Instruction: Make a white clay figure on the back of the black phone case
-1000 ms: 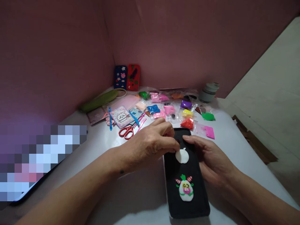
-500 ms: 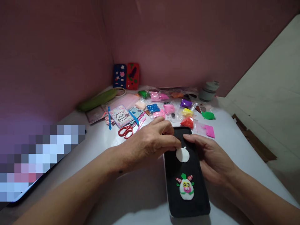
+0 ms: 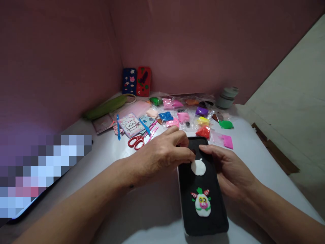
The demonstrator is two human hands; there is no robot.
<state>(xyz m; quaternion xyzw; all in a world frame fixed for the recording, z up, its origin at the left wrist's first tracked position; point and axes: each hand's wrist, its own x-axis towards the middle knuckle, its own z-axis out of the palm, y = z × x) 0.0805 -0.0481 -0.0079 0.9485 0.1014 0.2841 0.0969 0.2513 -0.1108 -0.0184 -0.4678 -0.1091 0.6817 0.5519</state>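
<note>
A black phone case (image 3: pixel 193 189) lies lengthwise in front of me, tilted slightly. My right hand (image 3: pixel 228 166) grips its right edge, thumb on the upper face. Near the case's upper middle is a flat white clay piece (image 3: pixel 199 167) with a tiny stub on top. My left hand (image 3: pixel 170 149) reaches over from the left, fingers pinched together, tips at the white piece's upper left edge. Whatever the fingertips may hold is hidden. Lower on the case sits a white clay character (image 3: pixel 202 205) with striped red-and-white horns, green leaves and a pink mouth.
Beyond my hands lie several bags of coloured clay, one with red clay (image 3: pixel 203 132), plus red-handled scissors (image 3: pixel 137 142) and a blue tool (image 3: pixel 118 128). Two decorated cases (image 3: pixel 143 81) lean on the pink wall. A grey jar (image 3: pixel 225 98) stands right; a blurred-out screen (image 3: pixel 45 176) is left.
Both hands stay almost in place, with the left fingertips still at the white piece's upper edge. The view has shifted very slightly.
</note>
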